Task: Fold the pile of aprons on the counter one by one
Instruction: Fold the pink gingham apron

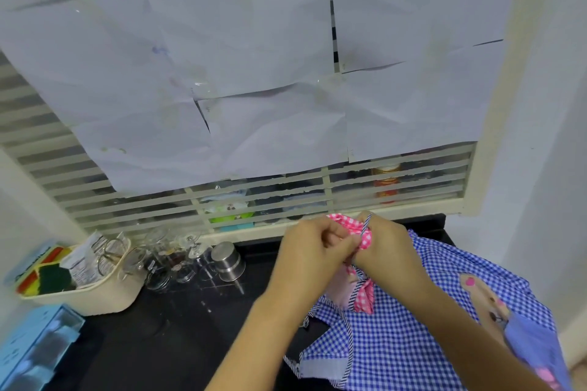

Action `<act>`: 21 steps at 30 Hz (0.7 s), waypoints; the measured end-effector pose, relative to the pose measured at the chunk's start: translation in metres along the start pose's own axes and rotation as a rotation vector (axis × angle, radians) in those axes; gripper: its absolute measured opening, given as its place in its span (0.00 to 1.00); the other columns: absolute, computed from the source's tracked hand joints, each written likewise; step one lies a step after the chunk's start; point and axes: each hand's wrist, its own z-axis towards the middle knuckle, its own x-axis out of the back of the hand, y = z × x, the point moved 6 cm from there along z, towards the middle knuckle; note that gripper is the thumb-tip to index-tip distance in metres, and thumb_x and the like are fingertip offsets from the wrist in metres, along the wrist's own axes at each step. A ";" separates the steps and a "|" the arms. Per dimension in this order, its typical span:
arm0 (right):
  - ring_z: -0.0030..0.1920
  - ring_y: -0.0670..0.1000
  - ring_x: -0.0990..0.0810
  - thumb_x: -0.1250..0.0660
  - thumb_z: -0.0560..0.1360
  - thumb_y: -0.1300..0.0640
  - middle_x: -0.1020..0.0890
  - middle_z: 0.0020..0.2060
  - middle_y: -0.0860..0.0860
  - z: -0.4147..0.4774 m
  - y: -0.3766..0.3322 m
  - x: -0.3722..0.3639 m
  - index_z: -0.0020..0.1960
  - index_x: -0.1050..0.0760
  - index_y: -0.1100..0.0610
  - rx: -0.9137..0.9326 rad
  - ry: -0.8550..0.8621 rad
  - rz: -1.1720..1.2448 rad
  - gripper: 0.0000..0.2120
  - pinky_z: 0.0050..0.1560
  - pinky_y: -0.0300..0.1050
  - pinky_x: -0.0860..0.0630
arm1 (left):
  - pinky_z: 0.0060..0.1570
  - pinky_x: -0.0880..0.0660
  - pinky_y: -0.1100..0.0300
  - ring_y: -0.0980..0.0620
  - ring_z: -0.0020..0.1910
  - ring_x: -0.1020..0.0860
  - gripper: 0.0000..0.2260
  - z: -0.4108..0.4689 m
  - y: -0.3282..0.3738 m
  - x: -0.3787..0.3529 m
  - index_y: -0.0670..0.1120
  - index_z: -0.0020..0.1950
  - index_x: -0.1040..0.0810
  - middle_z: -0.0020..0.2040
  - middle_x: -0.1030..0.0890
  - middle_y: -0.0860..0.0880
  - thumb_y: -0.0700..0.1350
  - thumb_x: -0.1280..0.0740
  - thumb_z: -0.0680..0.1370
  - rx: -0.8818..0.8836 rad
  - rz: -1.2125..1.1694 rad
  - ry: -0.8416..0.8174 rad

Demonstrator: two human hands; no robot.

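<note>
A blue gingham apron (409, 336) with a cartoon patch lies spread over the right part of the black counter (178, 336). Above it I hold a pink gingham apron (362, 294) lifted off the pile. My left hand (313, 252) and my right hand (386, 246) are close together at the back of the counter. Both pinch the bunched top of the pink apron. A thin striped strap (366, 225) sticks up between my right fingers. The lower part of the pink apron hangs down between my wrists.
A cream basket (104, 294) with sponges and packets stands at the left. Glass jars (165, 263) and a steel cup (228, 260) stand beside it. A blue box (35, 346) sits at the front left. Behind is a slatted window covered with white paper (254, 73).
</note>
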 end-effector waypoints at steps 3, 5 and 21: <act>0.32 0.44 0.25 0.31 0.72 0.52 0.24 0.30 0.47 0.004 -0.003 -0.004 0.38 0.30 0.53 0.010 0.028 -0.138 0.10 0.29 0.37 0.33 | 0.38 0.31 0.70 0.60 0.34 0.26 0.06 0.002 -0.004 -0.015 0.52 0.35 0.20 0.33 0.23 0.56 0.45 0.27 0.72 0.022 -0.012 0.102; 0.34 0.49 0.24 0.33 0.74 0.56 0.23 0.33 0.49 0.005 -0.002 -0.005 0.41 0.29 0.56 -0.006 0.032 -0.164 0.06 0.34 0.43 0.27 | 0.39 0.34 0.70 0.60 0.37 0.27 0.08 0.005 -0.003 -0.020 0.54 0.34 0.22 0.38 0.24 0.55 0.45 0.28 0.72 0.009 0.014 0.123; 0.27 0.43 0.27 0.26 0.68 0.63 0.23 0.26 0.48 0.009 -0.002 0.006 0.32 0.27 0.54 -0.029 0.043 0.178 0.12 0.28 0.36 0.32 | 0.36 0.24 0.64 0.58 0.41 0.25 0.13 0.014 -0.032 -0.007 0.48 0.58 0.29 0.51 0.26 0.55 0.37 0.34 0.76 -0.034 -0.120 0.427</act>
